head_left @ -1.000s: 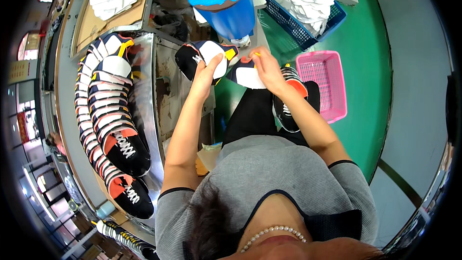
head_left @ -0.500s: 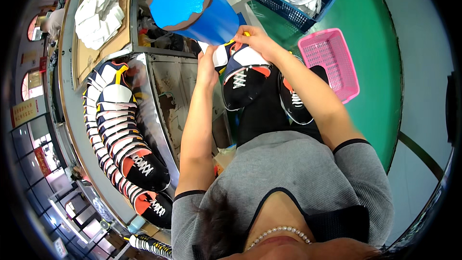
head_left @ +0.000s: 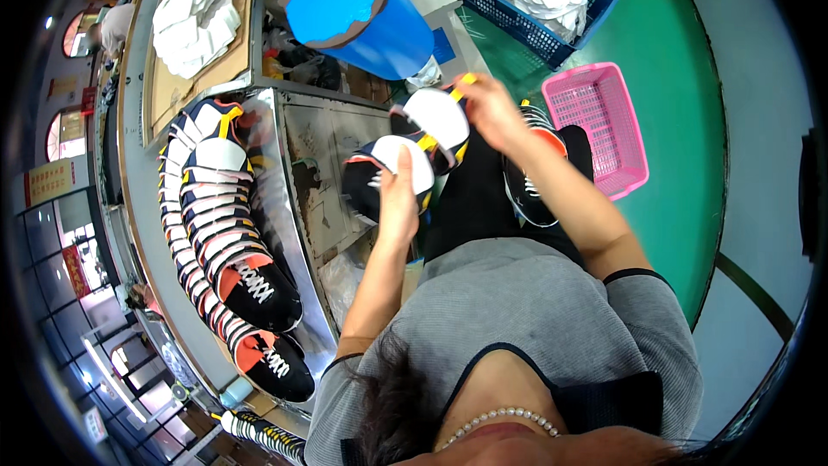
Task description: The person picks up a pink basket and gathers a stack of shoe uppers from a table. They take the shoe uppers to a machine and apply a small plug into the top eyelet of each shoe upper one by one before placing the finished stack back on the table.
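In front of my lap my left hand (head_left: pixel 399 200) grips a black shoe upper (head_left: pixel 362 194) with a white heel panel, orange-red lining and white laces, its thumb lying over the white panel. A second shoe upper (head_left: pixel 438 114), navy and white with yellow trim, is tilted just above and right of it, the two touching. My right hand (head_left: pixel 493 112), slightly blurred, is closed at the yellow tab of that second upper. Over my right thigh lies another black shoe upper (head_left: pixel 523 185) with orange-red lining.
On the metal-edged bench at left, long rows of nested shoe uppers (head_left: pixel 216 207) curve toward me. White cut pieces (head_left: pixel 203 22) are heaped behind them. A blue bucket (head_left: pixel 388 39) stands ahead. A pink basket (head_left: pixel 638 142) and a dark blue crate (head_left: pixel 504 24) with white pieces sit on the green floor.
The two uppers have come apart and turned so their white heel panels face up. My left hand has moved nearer with one; my right has shifted right, at the other's tab.
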`<action>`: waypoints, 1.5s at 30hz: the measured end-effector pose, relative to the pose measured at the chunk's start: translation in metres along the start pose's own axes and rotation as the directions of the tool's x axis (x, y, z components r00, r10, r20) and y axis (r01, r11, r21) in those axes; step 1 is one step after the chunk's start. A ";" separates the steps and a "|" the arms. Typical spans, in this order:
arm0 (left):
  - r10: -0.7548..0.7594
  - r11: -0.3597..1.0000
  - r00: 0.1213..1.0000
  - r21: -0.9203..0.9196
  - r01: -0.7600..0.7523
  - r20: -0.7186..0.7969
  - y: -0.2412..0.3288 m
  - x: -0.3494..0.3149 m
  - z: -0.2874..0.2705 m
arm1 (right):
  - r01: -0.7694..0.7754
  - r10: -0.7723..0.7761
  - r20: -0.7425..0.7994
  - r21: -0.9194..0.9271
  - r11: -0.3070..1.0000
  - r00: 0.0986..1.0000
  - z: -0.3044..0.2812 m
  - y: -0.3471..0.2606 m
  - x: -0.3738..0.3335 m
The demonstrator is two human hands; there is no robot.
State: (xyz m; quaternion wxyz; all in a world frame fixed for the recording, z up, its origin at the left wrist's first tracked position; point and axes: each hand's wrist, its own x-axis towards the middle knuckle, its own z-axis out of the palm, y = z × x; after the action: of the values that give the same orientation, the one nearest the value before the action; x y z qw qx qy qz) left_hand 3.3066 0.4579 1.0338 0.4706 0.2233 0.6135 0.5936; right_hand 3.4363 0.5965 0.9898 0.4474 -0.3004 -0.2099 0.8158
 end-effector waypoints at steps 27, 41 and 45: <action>-0.388 0.800 0.920 -0.473 0.369 0.060 0.037 0.098 0.015 | 0.314 0.239 0.253 -0.912 -0.263 0.937 -0.170 -0.043 0.051; 0.292 0.916 0.548 0.065 -0.396 -0.784 0.131 -0.239 -0.115 | 0.185 0.015 0.190 -0.929 -0.320 0.982 -0.219 0.001 -0.025; 0.217 0.883 0.422 -0.008 -0.469 -0.880 0.086 -0.214 -0.236 | 0.229 -0.140 0.323 -0.861 -0.454 0.936 -0.230 0.023 -0.049</action>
State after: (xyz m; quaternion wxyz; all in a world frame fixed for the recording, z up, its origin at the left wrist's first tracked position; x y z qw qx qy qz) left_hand 3.1819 0.1741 1.1462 -0.0061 -0.0423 0.6237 0.7805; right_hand 3.5988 0.5598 0.8217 0.1217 -0.4710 -0.8550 0.1796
